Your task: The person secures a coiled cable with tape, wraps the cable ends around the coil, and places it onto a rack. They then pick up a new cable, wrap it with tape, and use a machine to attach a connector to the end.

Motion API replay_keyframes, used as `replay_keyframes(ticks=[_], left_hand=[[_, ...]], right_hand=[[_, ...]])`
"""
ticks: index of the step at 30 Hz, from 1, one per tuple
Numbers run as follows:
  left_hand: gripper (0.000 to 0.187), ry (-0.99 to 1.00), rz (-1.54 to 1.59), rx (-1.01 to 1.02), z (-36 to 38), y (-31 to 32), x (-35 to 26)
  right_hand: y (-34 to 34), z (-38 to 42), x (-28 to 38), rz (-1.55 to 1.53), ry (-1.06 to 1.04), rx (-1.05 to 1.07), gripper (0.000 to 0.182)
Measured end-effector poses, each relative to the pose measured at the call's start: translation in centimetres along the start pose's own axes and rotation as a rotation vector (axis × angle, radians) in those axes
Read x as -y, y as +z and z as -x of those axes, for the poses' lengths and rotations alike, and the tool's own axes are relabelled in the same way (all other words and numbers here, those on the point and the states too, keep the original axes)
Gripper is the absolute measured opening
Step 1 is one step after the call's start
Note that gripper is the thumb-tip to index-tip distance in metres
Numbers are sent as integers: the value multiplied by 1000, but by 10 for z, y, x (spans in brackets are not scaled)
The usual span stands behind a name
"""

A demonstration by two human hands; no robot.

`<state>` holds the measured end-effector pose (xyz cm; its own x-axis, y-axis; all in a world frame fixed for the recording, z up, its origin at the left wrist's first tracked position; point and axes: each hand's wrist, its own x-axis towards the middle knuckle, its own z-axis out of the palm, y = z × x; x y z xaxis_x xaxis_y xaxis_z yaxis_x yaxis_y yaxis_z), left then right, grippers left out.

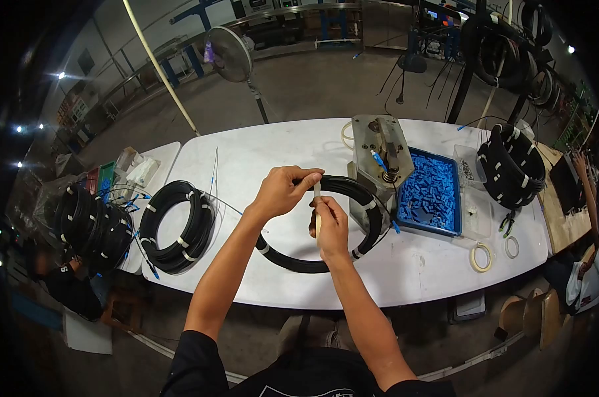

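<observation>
A coil of black cable (294,265) lies on the white table in front of me, with a few pale bands around it. My left hand (286,190) is at the coil's top edge, its fingers pressed on the end of a pale tape strip (317,190). Just below and to the right, my right hand (329,227) has its fingers closed round a roll of pale tape, seen nearly edge-on. The strip runs between both hands, beside the cable. Blue connectors hang from the coil's right side, near a metal machine (383,149).
Another black coil (176,227) lies at the left, with more coils (88,221) beyond. At the right are a blue tray (429,192) of blue parts, tape rolls (481,257), pliers (508,223) and an upright coil (511,167). A fan (229,54) stands behind the table.
</observation>
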<state>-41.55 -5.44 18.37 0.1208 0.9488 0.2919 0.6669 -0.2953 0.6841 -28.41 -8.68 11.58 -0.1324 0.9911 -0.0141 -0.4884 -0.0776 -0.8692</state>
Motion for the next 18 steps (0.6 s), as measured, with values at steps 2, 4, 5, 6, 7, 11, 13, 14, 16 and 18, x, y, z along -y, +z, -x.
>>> replay_keyframes(ticks=[2,4,5,6,7,11,13,14,16,18], left_hand=[[31,-25,13,14,-1,-1,-1],[30,-53,26,31,1,-6,-13],[29,-35,-19,66,3,-11,-23],[29,-19,-65,100,4,-14,-28],[29,-20,-67,97,3,-14,-26],[34,72,-98,73,0,-8,-13],[33,95,-112,62,2,-4,-11],[33,98,-114,48,1,-3,-11],[34,102,-120,31,2,-3,-7],[34,146,-125,9,2,-5,-2]], right_hand=[[-2,-6,0,-74,48,32,23],[-8,-10,-4,-71,69,57,22],[-10,-13,-4,-68,86,85,21],[-11,-14,-1,-67,85,87,21],[-11,-14,2,-88,91,86,20],[-12,-24,-4,-159,94,0,17],[-23,-33,-4,-174,175,104,17],[-25,-39,-7,-259,248,182,18],[-24,-46,-5,-363,357,279,19],[-30,-52,-3,-382,413,363,19]])
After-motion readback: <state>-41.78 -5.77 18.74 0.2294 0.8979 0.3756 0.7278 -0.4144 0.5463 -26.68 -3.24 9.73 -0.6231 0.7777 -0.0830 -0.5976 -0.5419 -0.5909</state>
